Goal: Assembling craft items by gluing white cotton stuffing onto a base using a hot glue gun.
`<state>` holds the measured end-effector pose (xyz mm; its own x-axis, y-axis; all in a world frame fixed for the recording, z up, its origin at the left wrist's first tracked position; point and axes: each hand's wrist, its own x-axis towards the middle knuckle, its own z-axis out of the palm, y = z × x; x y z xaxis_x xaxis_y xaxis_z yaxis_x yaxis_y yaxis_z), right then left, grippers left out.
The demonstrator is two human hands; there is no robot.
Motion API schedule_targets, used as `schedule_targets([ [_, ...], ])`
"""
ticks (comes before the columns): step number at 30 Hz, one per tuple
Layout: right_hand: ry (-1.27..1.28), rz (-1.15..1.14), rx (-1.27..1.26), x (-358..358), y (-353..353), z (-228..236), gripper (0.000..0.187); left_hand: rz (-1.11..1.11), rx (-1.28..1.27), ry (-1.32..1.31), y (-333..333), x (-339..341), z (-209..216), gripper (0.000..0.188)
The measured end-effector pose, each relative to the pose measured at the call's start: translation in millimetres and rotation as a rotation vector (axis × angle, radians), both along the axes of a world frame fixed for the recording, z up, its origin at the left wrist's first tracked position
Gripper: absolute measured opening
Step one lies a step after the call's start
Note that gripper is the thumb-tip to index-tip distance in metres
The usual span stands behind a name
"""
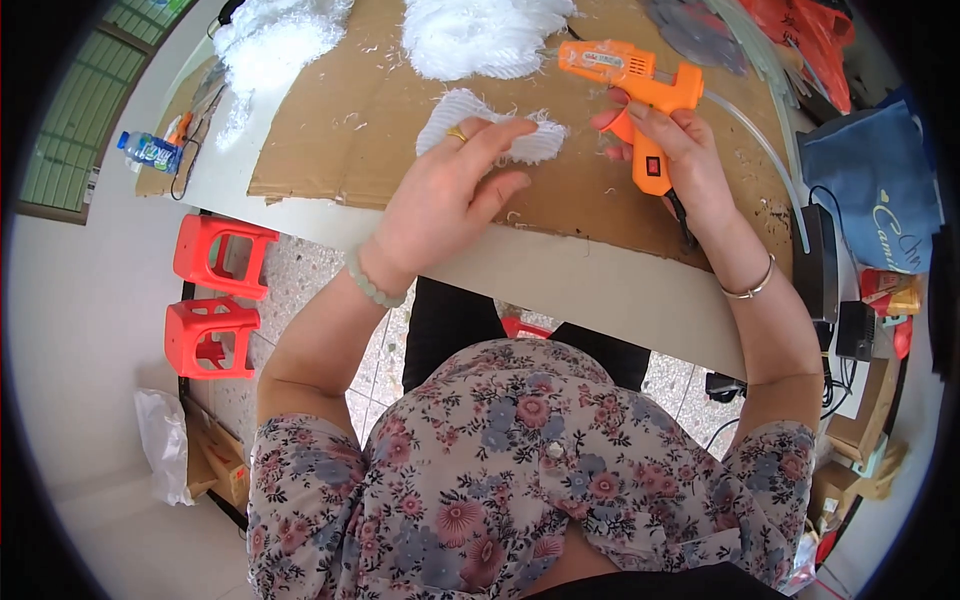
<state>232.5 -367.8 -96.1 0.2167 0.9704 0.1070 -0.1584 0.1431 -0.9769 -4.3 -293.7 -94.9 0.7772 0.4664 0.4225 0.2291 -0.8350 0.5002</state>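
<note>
My right hand (692,165) grips an orange hot glue gun (640,88) by its handle, with fingers around the trigger. The gun's nozzle points left, above the cardboard; a pale glue stick or tube trails from its back end, and a black cord hangs from the handle's base. My left hand (440,195) is over the near edge of a small white ribbed, frayed piece of fabric (545,142), index finger and thumb stretched out and apart. Its other fingers are partly hidden, so contact with the fabric is hard to tell.
Brown cardboard (340,150) covers much of the white table (570,275). Two piles of white frayed material (480,40) lie at the far side. A water bottle (150,150) lies far left. At right are a blue bag (870,185) and red plastic (800,35). Red stools (215,335) stand left.
</note>
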Motion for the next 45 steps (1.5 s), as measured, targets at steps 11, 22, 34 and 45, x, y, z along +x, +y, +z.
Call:
schedule_targets([
  [11,-0.019,0.038,0.033,-5,1,2,0.034,-0.035,0.314,0.029,27,14,-12,0.021],
  [22,-0.003,0.087,0.037,4,-1,1,0.034,-0.009,0.378,0.141,29,37,-12,0.015],
  [34,-0.028,-0.011,0.044,17,-2,13,0.035,-0.125,0.3,0.053,6,56,-3,0.021],
  [45,0.101,0.076,-0.076,2,2,-1,0.038,-0.236,0.334,0.162,-4,46,-6,0.044],
])
